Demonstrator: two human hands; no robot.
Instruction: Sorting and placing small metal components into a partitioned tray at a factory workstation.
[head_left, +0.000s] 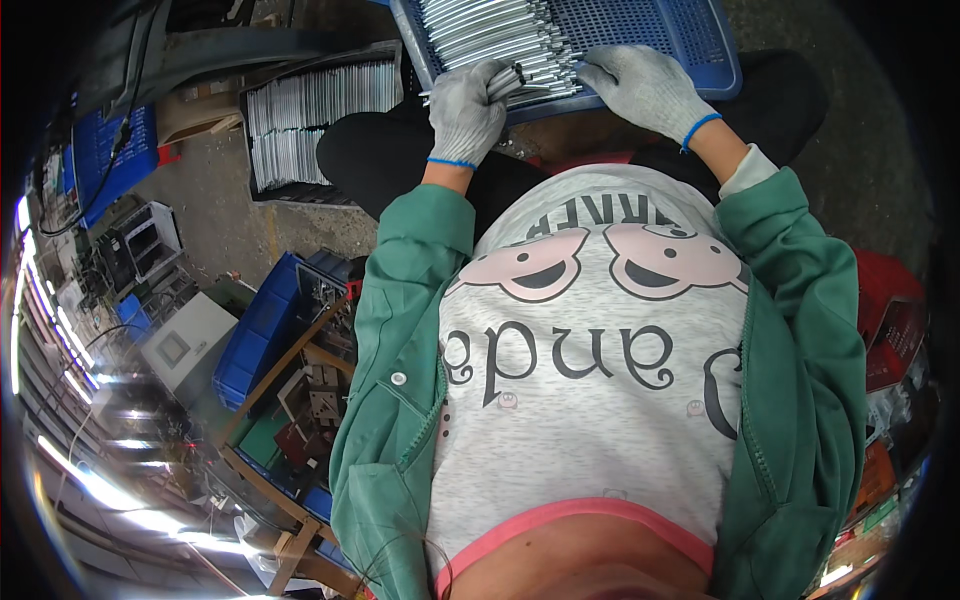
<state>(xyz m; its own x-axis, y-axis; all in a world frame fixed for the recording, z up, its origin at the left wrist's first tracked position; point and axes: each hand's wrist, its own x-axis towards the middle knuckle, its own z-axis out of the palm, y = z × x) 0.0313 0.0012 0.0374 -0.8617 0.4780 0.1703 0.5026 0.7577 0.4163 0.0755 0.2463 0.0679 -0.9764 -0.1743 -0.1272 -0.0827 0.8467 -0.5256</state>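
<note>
In front of me, a blue plastic basket (660, 30) holds a row of shiny metal tubes (490, 30) on its left side. My left hand (465, 112), in a grey-white work glove with a blue cuff, is closed around a small bundle of metal tubes (508, 82) at the basket's near left edge. The open tube ends point right. Over the near right part of the row is my right hand (650, 92), gloved alike. Its fingers are pinched together at the end of a tube; the fingertips are partly hidden.
To the left on the floor stands a dark crate (248, 160) packed with more tubes. Farther left are blue bins (262, 325), a wooden frame (265, 385) and a pale box-shaped machine (190, 338). A red box (890, 310) sits behind my right arm.
</note>
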